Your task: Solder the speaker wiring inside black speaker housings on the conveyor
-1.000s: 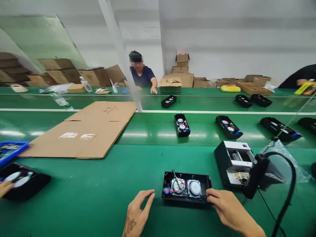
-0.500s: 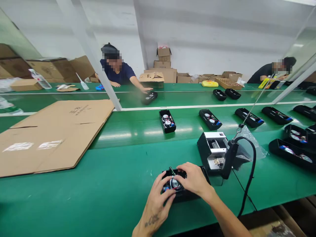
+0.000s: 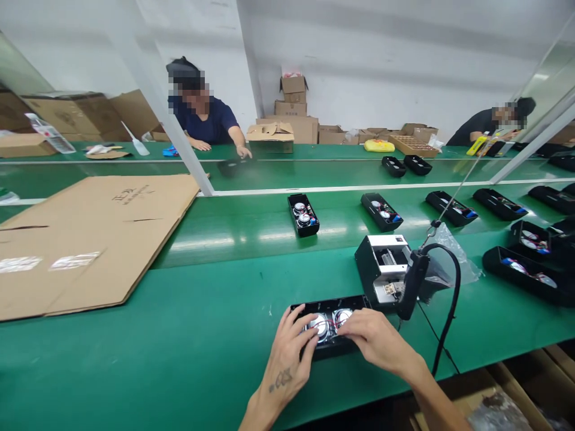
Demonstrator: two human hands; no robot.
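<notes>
Black speaker case (image 3: 330, 323) is lying open on the near edge of the green desk (image 3: 202, 311), long axis running left-right, two round drivers (image 3: 332, 320) facing up with red wires between. Both hands are sitting right on it. Left hand (image 3: 290, 353) is coming in from the lower left, fingers spread over the left end, touching the left driver, not clenched. Right hand (image 3: 375, 341) is reaching in from the right, palm down, fingers resting on the case's front edge; whether it is pinching anything, cannot tell. Just behind the case a black-and-white box machine (image 3: 381, 269) is standing, cabled tool (image 3: 411, 284) against it. More cases (image 3: 303, 215) are lying on the belt beyond.
</notes>
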